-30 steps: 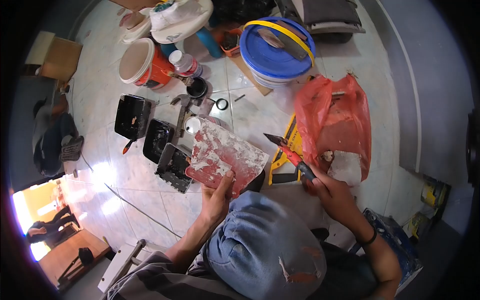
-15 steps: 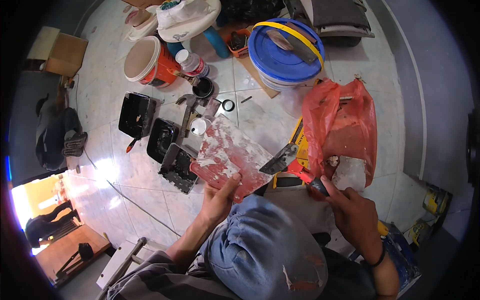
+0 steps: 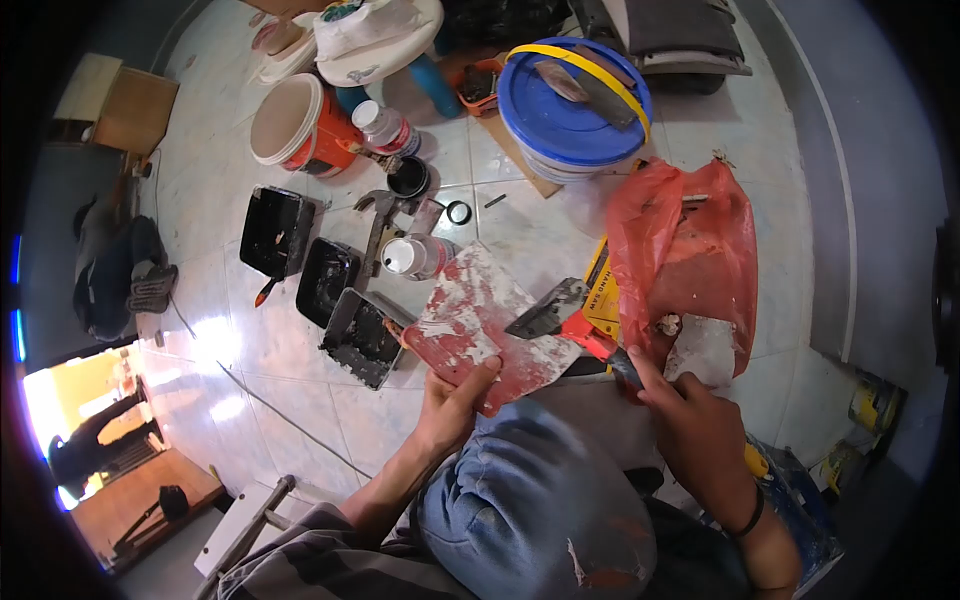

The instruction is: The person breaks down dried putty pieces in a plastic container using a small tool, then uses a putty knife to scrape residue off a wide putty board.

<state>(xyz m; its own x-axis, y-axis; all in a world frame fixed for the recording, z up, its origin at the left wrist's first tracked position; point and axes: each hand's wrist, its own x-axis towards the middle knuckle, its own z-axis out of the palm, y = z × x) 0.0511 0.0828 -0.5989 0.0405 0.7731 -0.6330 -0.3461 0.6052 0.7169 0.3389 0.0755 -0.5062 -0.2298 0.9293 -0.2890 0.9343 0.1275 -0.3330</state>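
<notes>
My left hand (image 3: 455, 405) is closed on the lower edge of a flat red plate (image 3: 478, 325) smeared with dried white patches, its thumb on top. A putty knife (image 3: 550, 308) with a dark, coated blade and a red-and-black handle is in my right hand (image 3: 695, 430), the index finger stretched along the handle. The blade lies over the plate's right part; whether it touches the surface I cannot tell. Just beyond the plate stands a white-capped bottle (image 3: 407, 257). A red plastic bag (image 3: 690, 250) lies beyond my right hand, with a pale flat piece (image 3: 702, 350) at its near end.
Several black trays (image 3: 360, 340) sit on the tiled floor at left, near a hammer (image 3: 375, 225). Farther off are an orange bucket (image 3: 300, 125) and a blue-lidded bucket (image 3: 570, 110). A yellow hand saw sleeve (image 3: 601, 290) lies by the bag. A cable (image 3: 290, 425) crosses the floor.
My left hand and the red plate have moved right and slightly down, uncovering more of the white-capped bottle. The putty knife has shifted a little left, so its blade overlaps the plate more.
</notes>
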